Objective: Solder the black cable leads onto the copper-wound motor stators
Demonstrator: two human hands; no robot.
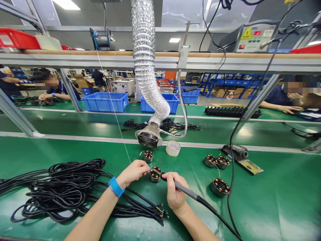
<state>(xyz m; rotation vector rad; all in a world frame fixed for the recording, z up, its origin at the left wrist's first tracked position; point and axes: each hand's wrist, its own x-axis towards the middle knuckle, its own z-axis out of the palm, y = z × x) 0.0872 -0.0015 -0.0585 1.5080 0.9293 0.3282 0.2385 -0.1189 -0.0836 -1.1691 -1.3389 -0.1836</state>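
My right hand (pixel 177 191) is wrapped round the grey handle of a soldering iron (pixel 187 190). The iron's front end reaches over a round motor stator (pixel 154 178) with copper windings. From the left, my left hand (pixel 134 172), with a blue wristband, pinches thin solder wire (pixel 115 112) at the stator's edge. That wire runs down from a spool (pixel 102 39) on the shelf; its end at my fingertips is too small to make out. Just behind sits another stator (pixel 148 156). Several more stators (pixel 219 187) lie to the right.
Black cables (pixel 65 190) lie coiled on the left, their stripped ends near my wrists. A foil duct (pixel 144 50) with a fan hangs behind the stators. A tape roll (pixel 173 148) and a soldering iron stand (pixel 240 157) are farther back. The iron's cord trails right. Co-workers sit opposite.
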